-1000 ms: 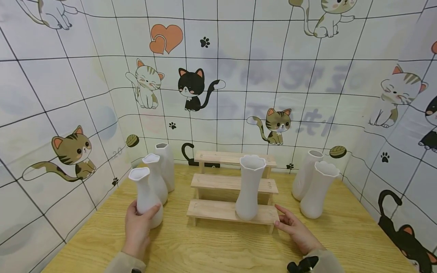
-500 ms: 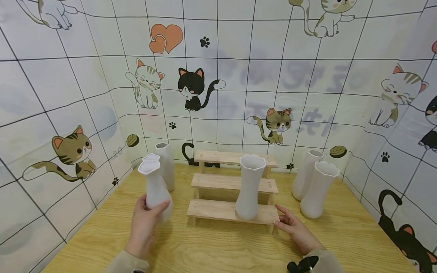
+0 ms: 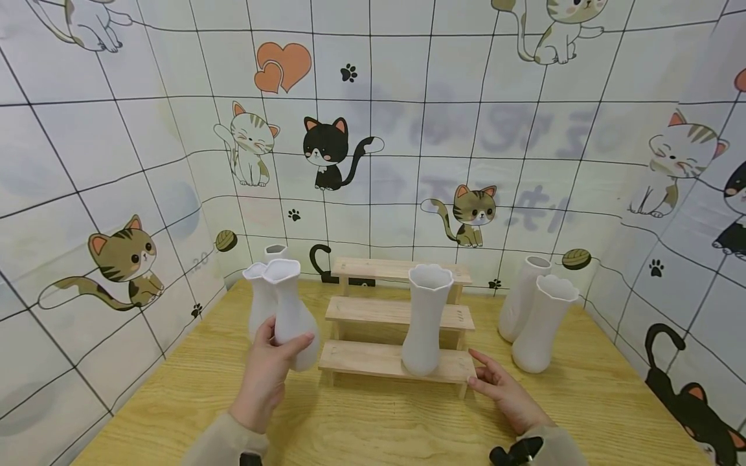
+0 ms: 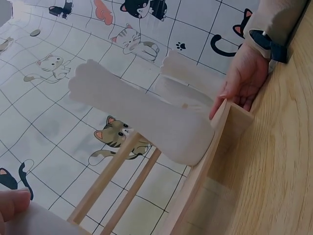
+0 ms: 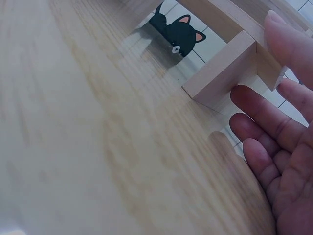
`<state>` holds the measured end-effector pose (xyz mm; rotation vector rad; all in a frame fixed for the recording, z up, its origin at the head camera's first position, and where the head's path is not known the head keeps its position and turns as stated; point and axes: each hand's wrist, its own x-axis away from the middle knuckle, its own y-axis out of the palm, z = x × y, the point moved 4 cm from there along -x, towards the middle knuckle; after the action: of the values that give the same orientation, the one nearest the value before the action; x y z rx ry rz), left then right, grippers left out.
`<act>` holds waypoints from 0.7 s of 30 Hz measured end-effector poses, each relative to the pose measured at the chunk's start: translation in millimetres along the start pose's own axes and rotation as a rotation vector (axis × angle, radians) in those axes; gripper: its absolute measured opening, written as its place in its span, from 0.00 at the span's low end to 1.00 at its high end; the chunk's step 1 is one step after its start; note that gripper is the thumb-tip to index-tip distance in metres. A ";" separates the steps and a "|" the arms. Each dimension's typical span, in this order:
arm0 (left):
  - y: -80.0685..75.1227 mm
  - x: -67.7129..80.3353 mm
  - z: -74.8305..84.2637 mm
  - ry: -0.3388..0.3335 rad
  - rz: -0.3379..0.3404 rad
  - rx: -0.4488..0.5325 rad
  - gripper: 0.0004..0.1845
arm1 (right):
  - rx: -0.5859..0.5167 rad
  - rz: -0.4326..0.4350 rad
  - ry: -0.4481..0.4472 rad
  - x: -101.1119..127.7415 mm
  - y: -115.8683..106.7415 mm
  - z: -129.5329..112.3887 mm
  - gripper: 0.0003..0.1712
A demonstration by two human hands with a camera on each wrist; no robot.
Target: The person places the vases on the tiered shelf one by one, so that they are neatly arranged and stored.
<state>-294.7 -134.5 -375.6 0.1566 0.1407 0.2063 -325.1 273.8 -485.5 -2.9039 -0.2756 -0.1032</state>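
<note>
My left hand (image 3: 263, 375) grips a white vase (image 3: 296, 323) with a wavy rim round its lower body. The vase leans a little, beside the left end of a three-step wooden stand (image 3: 361, 360). In the left wrist view only a thumb (image 4: 13, 203) and a pale bit of that vase show at the lower left corner. Another white vase (image 3: 427, 323) with a scalloped rim stands upright on the lowest step, right of its middle. At that step's right end my right hand (image 3: 506, 389) touches the board with fairly straight fingers; its lower fingers (image 5: 266, 117) hold nothing.
Behind the held vase, a white vase (image 3: 259, 301) and a partly hidden one (image 3: 275, 251) stand on the wooden table (image 3: 373, 433). Two more vases stand at the right: a front one (image 3: 542, 330) and one behind (image 3: 515, 310). Cat-printed sheeting (image 3: 396, 129) surrounds the table.
My left hand has carried its vase rightward and up, from the left of the table to beside the stand, now covering much of the rear left vase. The right hand stays put.
</note>
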 end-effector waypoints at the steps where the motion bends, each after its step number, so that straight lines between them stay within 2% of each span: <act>1: 3.0 -0.1 0.2 0.002 -0.011 0.005 0.38 | 0.000 0.001 0.003 0.0 0.1 -0.1 0.38; 12: 35.1 -1.1 -0.6 -0.023 -0.111 0.031 0.37 | -0.009 0.001 0.018 0.3 -0.1 0.9 0.39; 21: 54.7 -3.0 -5.9 -0.022 -0.119 -0.016 0.35 | -0.010 0.016 0.020 0.3 -0.5 1.0 0.39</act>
<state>-309.1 -81.4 -371.7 0.1341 0.1265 0.0875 -324.9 274.6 -486.4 -2.9128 -0.2491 -0.1308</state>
